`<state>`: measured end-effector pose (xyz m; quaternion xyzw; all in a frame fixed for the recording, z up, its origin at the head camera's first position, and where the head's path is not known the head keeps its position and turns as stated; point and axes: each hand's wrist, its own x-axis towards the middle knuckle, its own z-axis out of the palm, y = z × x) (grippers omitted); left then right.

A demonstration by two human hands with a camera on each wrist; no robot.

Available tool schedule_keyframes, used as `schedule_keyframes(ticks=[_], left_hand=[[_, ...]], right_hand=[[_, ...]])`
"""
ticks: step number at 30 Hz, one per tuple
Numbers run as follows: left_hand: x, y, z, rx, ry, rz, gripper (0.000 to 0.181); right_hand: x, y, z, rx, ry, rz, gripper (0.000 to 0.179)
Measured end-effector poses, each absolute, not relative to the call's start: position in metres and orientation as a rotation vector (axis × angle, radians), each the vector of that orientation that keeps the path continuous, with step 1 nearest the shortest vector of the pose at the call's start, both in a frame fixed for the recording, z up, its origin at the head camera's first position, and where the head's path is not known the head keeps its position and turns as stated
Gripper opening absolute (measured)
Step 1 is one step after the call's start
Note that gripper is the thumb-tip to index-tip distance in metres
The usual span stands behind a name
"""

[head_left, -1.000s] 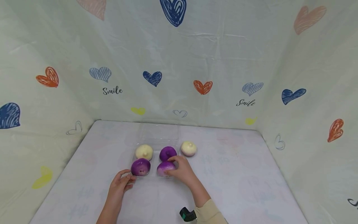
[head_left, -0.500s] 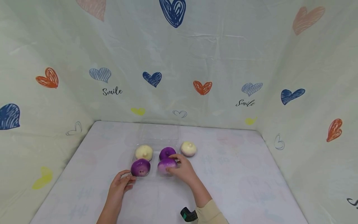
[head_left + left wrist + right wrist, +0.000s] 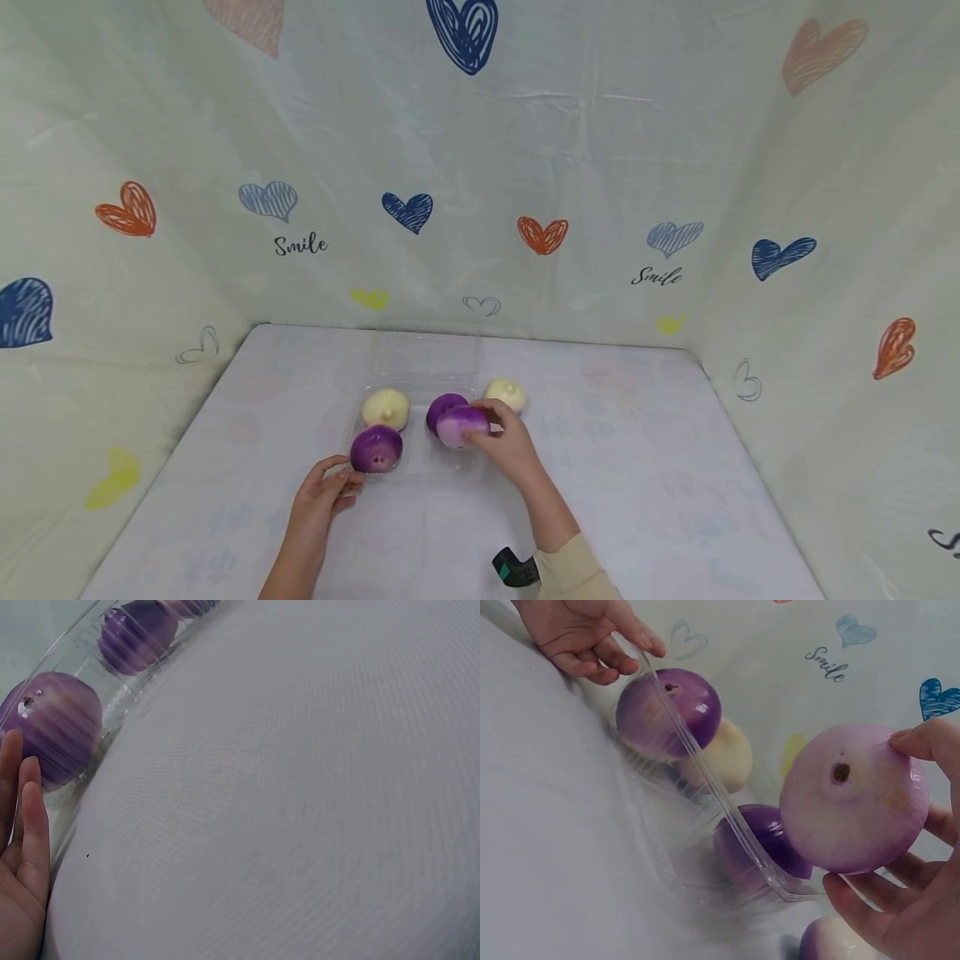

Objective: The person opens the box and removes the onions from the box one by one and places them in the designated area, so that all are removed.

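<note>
My right hand [image 3: 510, 446] grips a pale purple onion [image 3: 460, 427] between thumb and fingers. It is raised above the right side of a clear plastic box [image 3: 450, 468], and its root end shows in the right wrist view. In the box lie a white onion [image 3: 386, 409], a dark purple onion [image 3: 377, 450] at the front left, and another purple onion [image 3: 442, 407], partly hidden behind the held one. My left hand [image 3: 318, 500] holds the box's front left corner, its fingers [image 3: 34, 825] against the outer wall.
Outside the box, to its right, a white onion [image 3: 506, 393] stands on the white-covered table [image 3: 637, 467]. The box's clear lid [image 3: 425, 354] lies folded back behind it. Hanging cloth [image 3: 585, 158] with printed hearts encloses the table's back and sides.
My right hand has lifted the pale purple onion from the box's front right spot and moved it up, back and slightly right. The left hand has stayed at the corner.
</note>
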<state>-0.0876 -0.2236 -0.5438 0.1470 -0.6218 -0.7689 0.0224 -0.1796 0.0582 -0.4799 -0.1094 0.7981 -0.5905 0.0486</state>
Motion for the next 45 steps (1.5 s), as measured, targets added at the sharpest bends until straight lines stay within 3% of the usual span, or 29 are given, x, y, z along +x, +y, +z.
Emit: schedule_keyframes(ticks=[12,19,29,45], left_hand=[[-0.088,-0.223,-0.542,0.467,-1.924,-2.394,0.017],[-0.088,-0.222,-0.542,0.477,-1.936,-2.384,0.018],[-0.088,-0.223,-0.543,0.498,-1.949,-2.375,0.020],[-0.089,-0.223,-0.542,0.536,-1.947,-2.396,0.025]], right_hand=[[-0.182,0.073,-0.469,-0.201,2.257,-1.966,0.046],[-0.174,0.084,-0.441,-0.182,2.240,-2.043,0.048],[-0.194,0.106,-0.466,-0.026,2.307,-2.043,0.057],[-0.205,0.141,-0.482,0.132,2.248,-2.151,0.053]])
